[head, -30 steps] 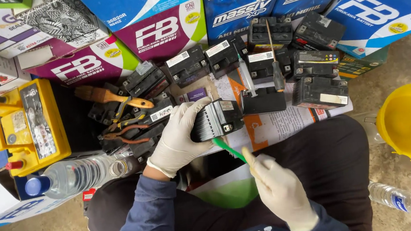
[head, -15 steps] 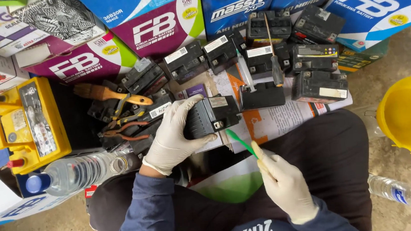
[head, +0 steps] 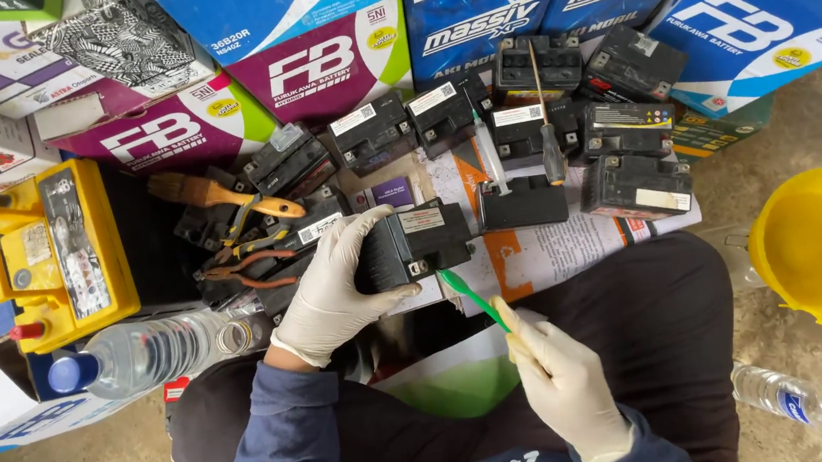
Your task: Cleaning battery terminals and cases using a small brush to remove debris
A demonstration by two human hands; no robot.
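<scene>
Dusty ground is crowded with boxes; a small black battery [head: 412, 244] is gripped by the left hand [head: 336, 283], a green brush [head: 471, 296] pinched by the right hand [head: 565, 387].

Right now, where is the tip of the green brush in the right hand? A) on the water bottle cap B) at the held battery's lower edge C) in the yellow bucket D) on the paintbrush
B: the right hand points the green brush at the lower edge of the small black battery gripped by the left hand.
</scene>
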